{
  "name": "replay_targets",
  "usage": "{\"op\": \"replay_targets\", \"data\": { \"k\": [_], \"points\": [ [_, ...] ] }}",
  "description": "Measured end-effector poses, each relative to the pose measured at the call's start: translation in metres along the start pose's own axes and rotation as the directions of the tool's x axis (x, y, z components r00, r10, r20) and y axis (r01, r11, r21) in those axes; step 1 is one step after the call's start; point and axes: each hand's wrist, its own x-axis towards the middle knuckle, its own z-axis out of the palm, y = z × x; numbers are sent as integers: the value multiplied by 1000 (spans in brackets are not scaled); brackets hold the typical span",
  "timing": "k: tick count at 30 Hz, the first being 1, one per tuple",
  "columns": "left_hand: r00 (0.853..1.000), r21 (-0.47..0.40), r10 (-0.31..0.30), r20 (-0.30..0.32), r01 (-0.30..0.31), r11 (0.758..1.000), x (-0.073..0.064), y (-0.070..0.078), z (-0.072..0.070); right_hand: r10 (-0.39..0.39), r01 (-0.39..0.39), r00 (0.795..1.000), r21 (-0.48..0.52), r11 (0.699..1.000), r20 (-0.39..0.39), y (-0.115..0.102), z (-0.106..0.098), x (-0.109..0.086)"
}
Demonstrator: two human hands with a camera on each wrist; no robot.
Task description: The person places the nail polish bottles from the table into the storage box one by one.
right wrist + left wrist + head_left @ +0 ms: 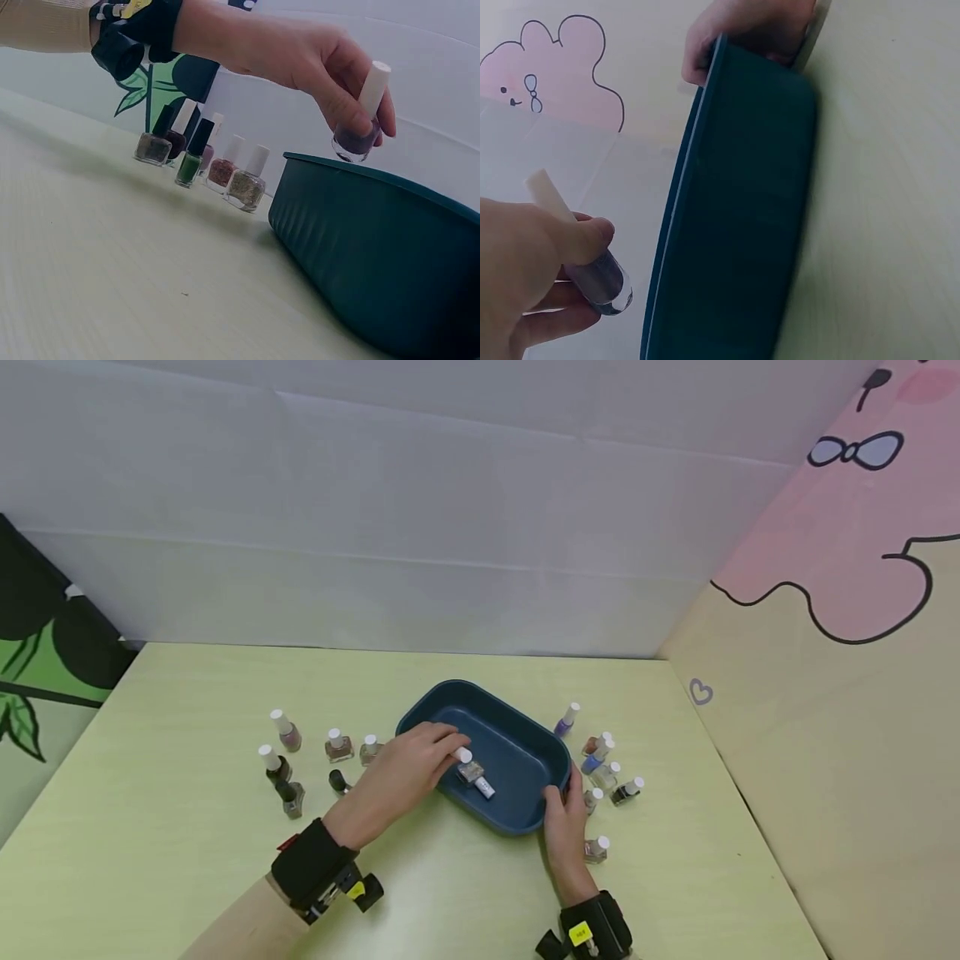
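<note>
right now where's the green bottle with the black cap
In the right wrist view, the green bottle stands left of the teal tray, with a grey black-capped bottle to its left and a reddish glitter bottle to its right.

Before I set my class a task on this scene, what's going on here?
A person's left hand holds a white-capped nail polish bottle over a dark blue-green tray, while the right hand grips the tray's rim at one end. Another bottle lies inside the tray. More small bottles sit on the table, on both sides of the tray.
</note>
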Motion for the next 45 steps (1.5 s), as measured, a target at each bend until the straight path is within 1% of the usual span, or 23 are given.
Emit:
{"op": "replay_targets", "data": {
  "k": [5,11,15,20,24,32,35,37,40,45],
  "points": [
    [999,34,29,39,-30,999,5,-7,7,-2,2,1000,2,1000,-5,0,0,1],
    [994,57,3,110,-9,998,10,-14,18,-8,8,1000,3,1000,-6,1,0,1],
    [987,97,-7,159,-9,995,14,-17,24,-11,11,1000,10,1000,0,0,0,0],
    [978,118,-25,209,0,993,17,-18,29,-14,14,1000,18,1000,1,0,1,0],
    [972,119,-46,228,19,993,19,-19,33,-18,18,1000,20,1000,3,0,1,0],
    [970,85,-72,232,53,995,24,-21,38,-13,13,1000,18,1000,9,0,0,1],
    [963,74,-78,258,61,995,27,-23,38,-13,13,1000,20,1000,8,1,0,1],
    [955,64,-81,286,65,996,29,-24,39,-14,14,1000,24,1000,9,2,1,1],
    [945,56,-71,321,56,997,30,-25,40,-17,17,1000,20,1000,10,2,1,-1],
    [938,50,-58,343,43,998,35,-26,44,-19,19,1000,2,1000,8,2,-1,0]
  ]
}}
